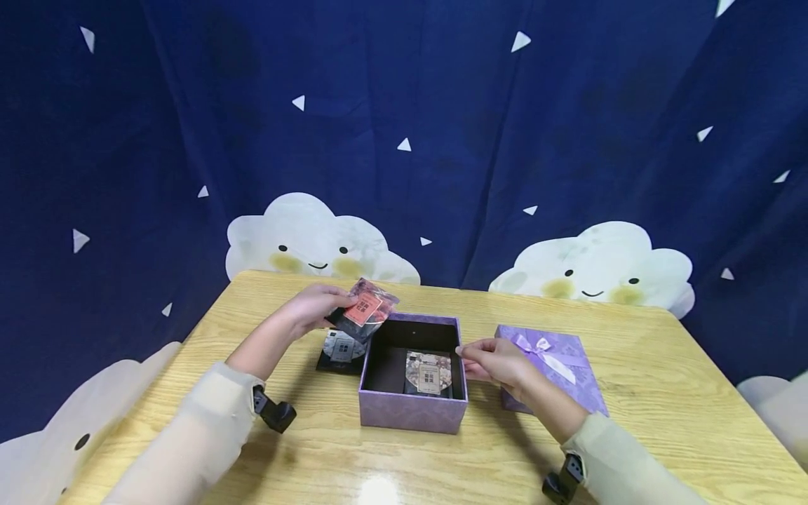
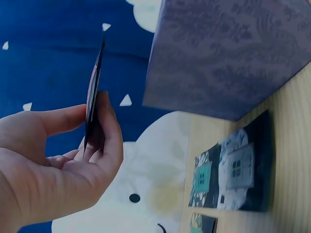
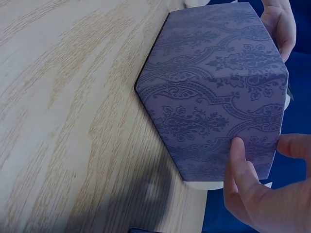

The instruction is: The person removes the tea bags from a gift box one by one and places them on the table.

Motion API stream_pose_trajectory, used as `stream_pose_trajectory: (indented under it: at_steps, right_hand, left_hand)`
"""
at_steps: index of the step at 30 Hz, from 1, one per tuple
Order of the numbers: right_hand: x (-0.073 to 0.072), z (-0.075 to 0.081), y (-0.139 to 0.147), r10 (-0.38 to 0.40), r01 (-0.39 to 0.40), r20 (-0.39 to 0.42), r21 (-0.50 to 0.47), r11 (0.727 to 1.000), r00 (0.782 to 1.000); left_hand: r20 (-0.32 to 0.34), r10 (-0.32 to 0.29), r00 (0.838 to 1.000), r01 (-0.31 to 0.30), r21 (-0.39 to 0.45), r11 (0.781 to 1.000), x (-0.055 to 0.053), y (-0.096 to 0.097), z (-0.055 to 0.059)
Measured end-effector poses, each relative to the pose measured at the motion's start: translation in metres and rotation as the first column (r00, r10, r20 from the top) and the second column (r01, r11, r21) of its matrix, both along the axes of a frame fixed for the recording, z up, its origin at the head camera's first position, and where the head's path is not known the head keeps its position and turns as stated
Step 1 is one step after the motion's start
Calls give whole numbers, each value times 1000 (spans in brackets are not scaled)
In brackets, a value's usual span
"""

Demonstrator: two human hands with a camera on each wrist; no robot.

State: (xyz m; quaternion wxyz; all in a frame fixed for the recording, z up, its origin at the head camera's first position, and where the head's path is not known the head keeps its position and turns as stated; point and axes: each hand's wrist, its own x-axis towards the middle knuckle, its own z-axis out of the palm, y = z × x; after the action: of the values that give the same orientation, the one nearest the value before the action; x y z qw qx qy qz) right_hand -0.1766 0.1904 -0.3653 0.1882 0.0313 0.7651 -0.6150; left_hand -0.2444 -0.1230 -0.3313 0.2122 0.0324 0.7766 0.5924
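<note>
Between thumb and fingers my left hand [image 1: 313,306] pinches a flat sachet [image 1: 367,308] with a red label, raised beside the far left corner of an open purple box [image 1: 413,412]. Seen edge-on in the left wrist view, this sachet [image 2: 93,92] looks thin. My right hand [image 1: 500,362] holds the box's right wall; in the right wrist view its thumb is at the rim and its fingertips [image 3: 237,144] rest on the patterned outside. Inside the box's dark interior lies a floral sachet [image 1: 428,373] with a beige label, towards the near right.
Left of the box a sachet with a grey label [image 1: 341,349] lies on the wooden table [image 1: 303,463]. The left wrist view also shows a green-labelled sachet [image 2: 203,177] beside it and part of another. A purple lid [image 1: 571,368] with a ribbon bow sits at the right.
</note>
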Motion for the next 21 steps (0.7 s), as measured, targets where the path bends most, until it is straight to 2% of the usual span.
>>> stream_pose_trajectory:
  at_steps: [5,8,12,21]
  right_hand:
    - [-1,-1,0,-7,7,-4,-1,1000,1000]
    - [-2,-3,-1,-9,9,-9,-4,1000,1000]
    - [-2,-6,-2,-16,15,-12,-12,1000,1000]
    - [-2,-7,-2,-50,50,-13,-4,999,999]
  left_hand:
    - [-3,-3,1000,3,-17,1000,-3,-15,2]
    - [12,8,1000,-8,16,1000,-4,-25,1]
    - [34,25,999,-26,51,998,-4,-40,-5]
    - [70,51,996,-53,37,998,-3,-70,-25]
